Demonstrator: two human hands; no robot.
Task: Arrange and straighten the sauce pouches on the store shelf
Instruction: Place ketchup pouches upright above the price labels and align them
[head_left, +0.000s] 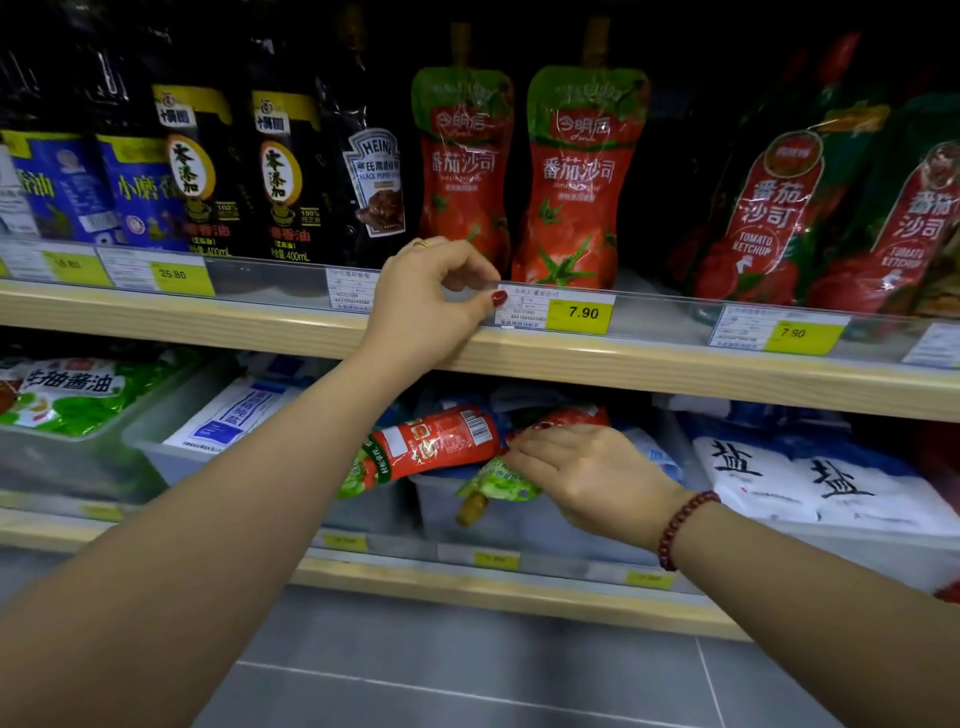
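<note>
The upper shelf (208, 319), with one clear price rail (260, 273), carried two upright tomato sauce pouches (465, 171) (579, 182), two larger tomato ketchup pouches (769, 218) (909, 228), one Heinz black pepper sauce pouch (374, 176), two black sesame oil packs (202, 171) (291, 171) and two blue oil packs (62, 187) (140, 192). Below lay two sideways tomato sauce pouches (436, 441) (498, 480). Two hands showed: the left hand (431, 296) and the right hand (587, 473).

Left hand (431, 301) pinches price rail (649, 318) (right hand (587, 473) rests on pouch (498, 482)).
</note>
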